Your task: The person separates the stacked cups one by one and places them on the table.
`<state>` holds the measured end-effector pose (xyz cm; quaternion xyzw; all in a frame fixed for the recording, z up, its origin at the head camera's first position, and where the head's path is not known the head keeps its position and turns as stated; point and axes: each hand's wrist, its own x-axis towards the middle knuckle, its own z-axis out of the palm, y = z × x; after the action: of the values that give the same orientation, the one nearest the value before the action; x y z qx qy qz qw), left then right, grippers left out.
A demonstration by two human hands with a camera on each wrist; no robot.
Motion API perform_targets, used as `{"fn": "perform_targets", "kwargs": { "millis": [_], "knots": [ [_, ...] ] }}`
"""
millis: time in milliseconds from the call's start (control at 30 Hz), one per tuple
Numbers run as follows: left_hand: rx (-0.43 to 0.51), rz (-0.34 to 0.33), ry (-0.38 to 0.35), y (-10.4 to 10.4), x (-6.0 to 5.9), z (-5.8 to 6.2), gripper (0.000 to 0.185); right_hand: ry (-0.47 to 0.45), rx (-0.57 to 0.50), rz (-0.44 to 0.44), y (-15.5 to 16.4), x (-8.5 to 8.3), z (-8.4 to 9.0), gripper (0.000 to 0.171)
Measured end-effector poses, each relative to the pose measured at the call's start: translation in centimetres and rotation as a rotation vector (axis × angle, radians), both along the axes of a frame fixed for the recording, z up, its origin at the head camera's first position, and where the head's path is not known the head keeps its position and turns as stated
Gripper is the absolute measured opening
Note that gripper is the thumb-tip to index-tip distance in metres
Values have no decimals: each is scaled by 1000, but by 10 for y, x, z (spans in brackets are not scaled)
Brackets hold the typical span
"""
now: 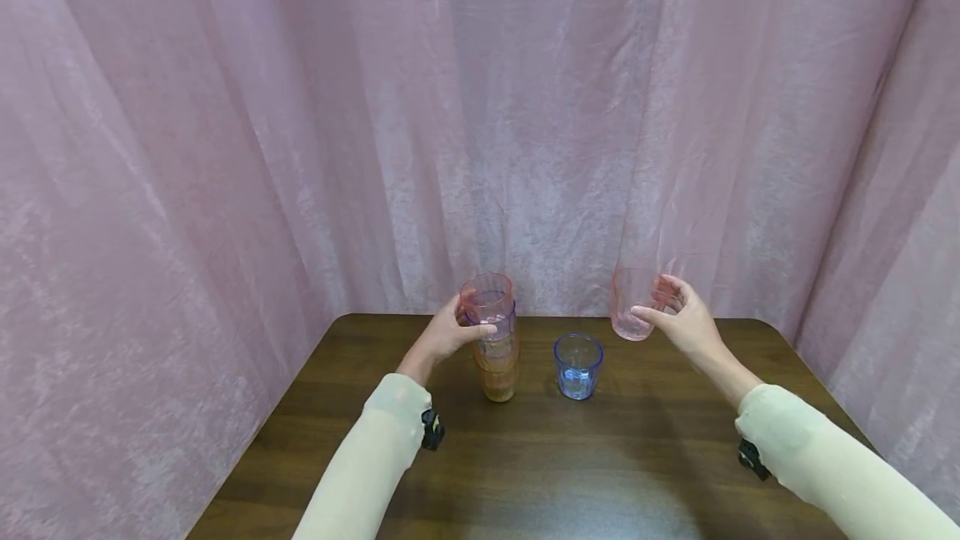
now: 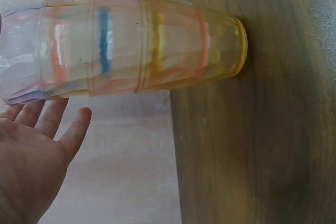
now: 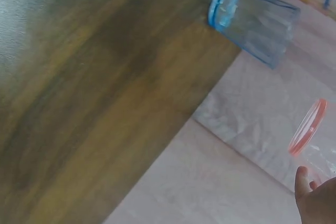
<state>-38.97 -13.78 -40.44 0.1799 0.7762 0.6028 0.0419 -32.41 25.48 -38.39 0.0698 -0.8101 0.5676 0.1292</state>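
Observation:
A tall stack of nested clear tumblers (image 1: 498,365) stands upright on the table, amber at the base, with a purple rim and a pink tumbler (image 1: 487,286) at its top. My left hand (image 1: 450,335) grips the upper part of this stack, thumb across the near side. In the left wrist view, several coloured bands show through the nested tumblers (image 2: 121,45). My right hand (image 1: 688,325) holds a second pink tumbler (image 1: 628,311) by its side, upright and raised off the table at the back right. Between the two hands, a blue tumbler (image 1: 578,367) stands alone on the table.
The dark wooden table (image 1: 570,465) extends toward me, its far edge close behind the tumblers. Pink velvet curtains (image 1: 360,148) hang behind the table and along both sides. Black wrist cameras sit on both pale sleeves (image 1: 375,448).

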Motion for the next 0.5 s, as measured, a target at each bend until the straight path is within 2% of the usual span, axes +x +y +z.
{"fn": "perform_targets", "kwargs": {
  "millis": [333,500],
  "knots": [
    [-11,-21,34,0,1,-9,77,-48,20,0,6,2,-23,95],
    [3,-13,22,0,1,-12,77,-69,19,-2,7,2,-33,98]
  ]
}}
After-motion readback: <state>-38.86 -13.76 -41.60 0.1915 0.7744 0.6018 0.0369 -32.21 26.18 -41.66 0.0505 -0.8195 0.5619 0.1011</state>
